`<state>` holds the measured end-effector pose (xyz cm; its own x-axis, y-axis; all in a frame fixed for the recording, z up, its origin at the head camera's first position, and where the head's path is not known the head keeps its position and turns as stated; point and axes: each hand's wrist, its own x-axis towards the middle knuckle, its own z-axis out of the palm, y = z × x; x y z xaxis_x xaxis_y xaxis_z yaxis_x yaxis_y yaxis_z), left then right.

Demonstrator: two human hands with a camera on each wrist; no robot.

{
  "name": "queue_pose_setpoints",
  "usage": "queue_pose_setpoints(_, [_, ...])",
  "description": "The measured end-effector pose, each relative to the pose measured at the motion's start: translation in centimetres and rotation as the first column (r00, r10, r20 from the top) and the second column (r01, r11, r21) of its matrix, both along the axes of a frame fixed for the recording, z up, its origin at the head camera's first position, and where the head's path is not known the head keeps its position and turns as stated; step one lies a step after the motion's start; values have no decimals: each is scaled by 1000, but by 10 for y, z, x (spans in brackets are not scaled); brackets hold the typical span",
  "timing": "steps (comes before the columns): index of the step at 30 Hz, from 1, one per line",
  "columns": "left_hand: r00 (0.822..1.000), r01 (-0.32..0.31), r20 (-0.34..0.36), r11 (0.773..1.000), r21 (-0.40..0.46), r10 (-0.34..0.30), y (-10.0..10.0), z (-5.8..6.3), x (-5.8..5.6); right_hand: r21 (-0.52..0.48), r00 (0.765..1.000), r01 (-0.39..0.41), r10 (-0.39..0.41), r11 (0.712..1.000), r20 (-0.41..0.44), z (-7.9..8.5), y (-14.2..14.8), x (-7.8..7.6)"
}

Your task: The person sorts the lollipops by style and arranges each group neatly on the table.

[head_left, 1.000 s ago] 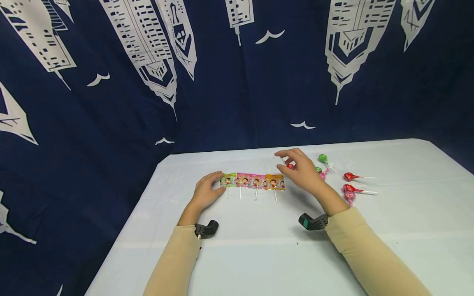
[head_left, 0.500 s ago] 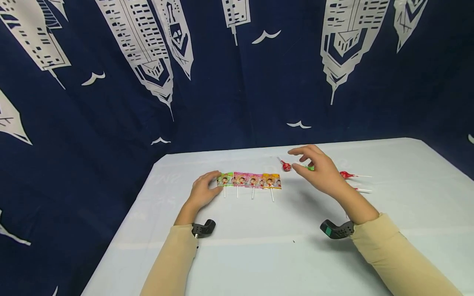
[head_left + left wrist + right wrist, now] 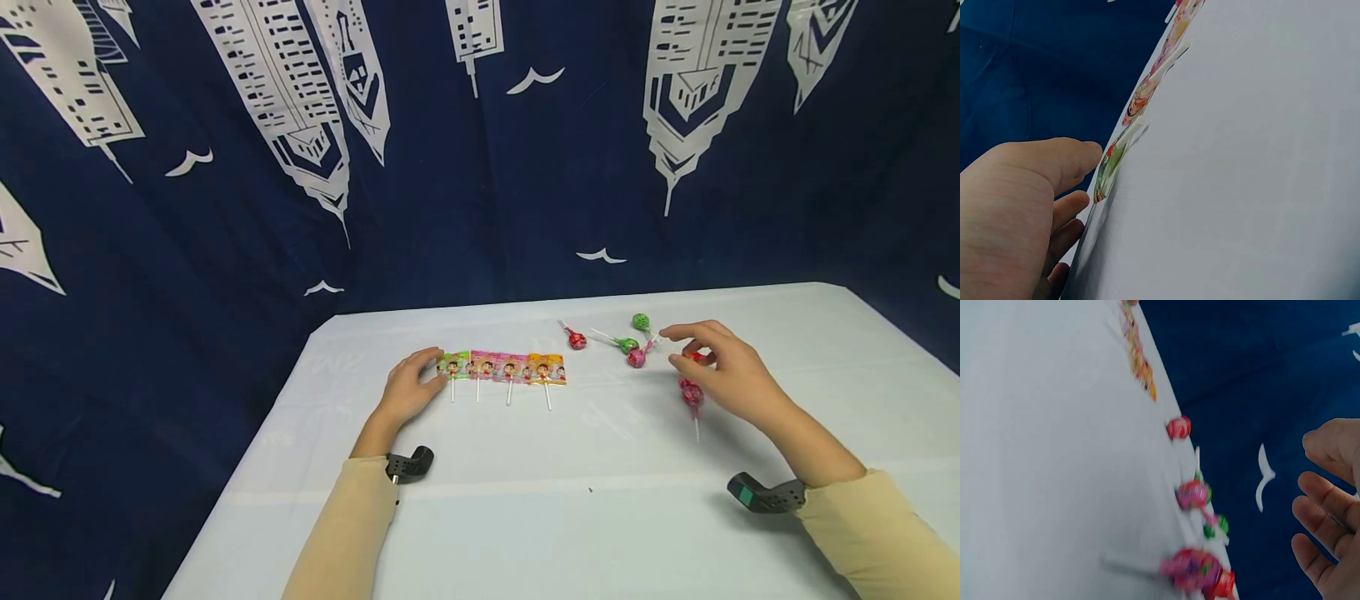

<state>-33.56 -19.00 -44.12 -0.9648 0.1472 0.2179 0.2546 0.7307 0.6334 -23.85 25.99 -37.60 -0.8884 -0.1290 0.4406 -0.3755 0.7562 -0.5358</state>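
Several flat lollipops in printed wrappers lie side by side with sticks toward me: a green one (image 3: 452, 365) at the left end, then pink ones (image 3: 510, 367), then an orange one (image 3: 547, 369). My left hand (image 3: 408, 390) rests at the left end of this row, fingers relaxed, fingertips right at the green wrapper in the left wrist view. Over at the right, my right hand (image 3: 731, 375) hovers with loosely bent, parted fingers and nothing between them. Beneath and beside it is a pink round lollipop (image 3: 692, 394); its fingers partly hide a red one (image 3: 1225, 586).
A red round lollipop (image 3: 577, 340) lies just beyond the row's right end. Farther right is a loose cluster with a green lollipop (image 3: 628, 345), a pink one (image 3: 636, 357) and another green one (image 3: 641, 322). Behind the white table (image 3: 480, 517) hangs a dark blue patterned cloth (image 3: 450, 225).
My right hand has let go of the red lollipop near the row's right end and moved right, past the green-and-pink cluster to the other lollipops. My left hand has stayed put.
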Motion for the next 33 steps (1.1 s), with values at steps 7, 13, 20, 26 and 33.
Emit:
queue_pose_setpoints(7, [1000,9,-20,998,67,-8,4,-2,-2,7,999,14,-14,1000,45,-14,29,1])
queue_pose_setpoints(13, [999,-14,-35,979,203,21,7,1,-2,22,996,22,-24,1000,84,-28,46,-2])
queue_pose_setpoints(20, [980,-13,-190,964,265,66,37,30,11,39,994,39,-43,998,98,-45,54,-3])
queue_pose_setpoints(26, [965,161,-238,968,195,-113,105,56,30,32,994,45,-48,998,99,-52,57,-1])
queue_pose_setpoints(33, [938,318,-183,940,120,-294,173,64,47,23,991,18,-21,1000,132,-56,53,-7])
